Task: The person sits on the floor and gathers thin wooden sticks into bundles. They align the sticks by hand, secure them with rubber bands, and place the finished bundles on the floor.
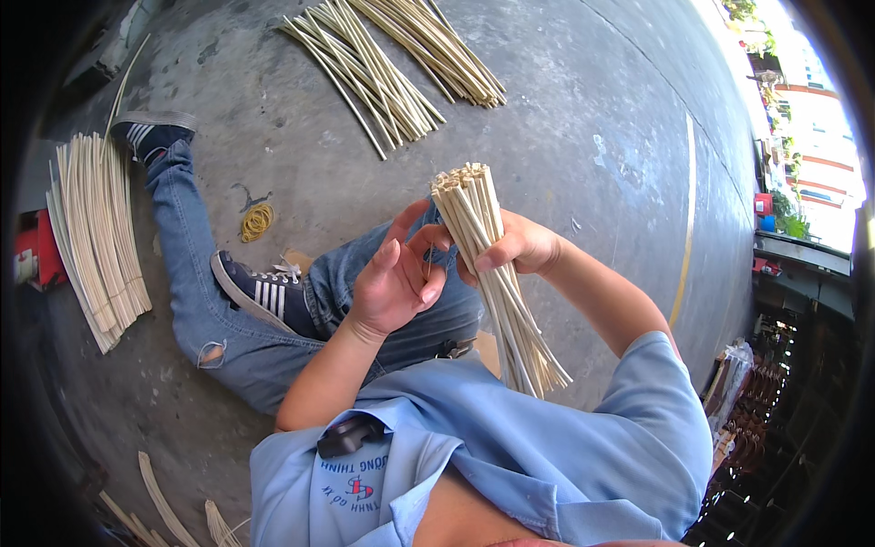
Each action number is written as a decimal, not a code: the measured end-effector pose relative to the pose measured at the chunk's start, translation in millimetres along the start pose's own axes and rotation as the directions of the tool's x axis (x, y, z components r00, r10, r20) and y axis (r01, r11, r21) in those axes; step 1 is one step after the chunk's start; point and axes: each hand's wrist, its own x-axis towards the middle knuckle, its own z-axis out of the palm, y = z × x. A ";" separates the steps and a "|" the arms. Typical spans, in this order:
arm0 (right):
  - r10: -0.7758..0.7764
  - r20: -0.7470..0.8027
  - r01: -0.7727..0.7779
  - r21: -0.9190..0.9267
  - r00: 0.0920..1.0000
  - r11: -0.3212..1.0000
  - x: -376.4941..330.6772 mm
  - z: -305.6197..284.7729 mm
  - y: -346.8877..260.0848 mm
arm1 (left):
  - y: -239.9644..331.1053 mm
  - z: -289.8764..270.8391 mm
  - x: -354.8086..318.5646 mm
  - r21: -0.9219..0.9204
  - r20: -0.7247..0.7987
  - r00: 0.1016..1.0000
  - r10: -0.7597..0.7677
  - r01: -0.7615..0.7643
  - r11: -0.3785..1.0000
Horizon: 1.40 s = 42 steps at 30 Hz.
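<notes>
In the head view, my right hand (519, 244) grips a bundle of pale sticks (472, 214) near me; my left hand (387, 290), fingers loosely spread, is just left of it. Yellow bands (257, 221) lie farther left.

Just past centre toward 3 o'clock, the right hand (529, 244) grips a bundle of pale wooden sticks (499, 296), its gathered end pointing to 12, its splayed end toward 5. Beside it, toward 9, the left hand (390, 290) has its fingers spread. Two stick piles (369, 68) (439, 50) lie near 12 on the concrete floor (583, 118), yellow rubber bands (257, 222) between 9 and 10, and a thick sheaf (100, 242) at 9.
</notes>
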 end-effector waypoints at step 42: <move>-0.174 -0.186 0.025 -0.611 0.967 0.791 -10.4 -24.2 -36.5 | 70.4 5.8 -7.9 0.528 -0.052 0.998 0.041 -0.008 0.849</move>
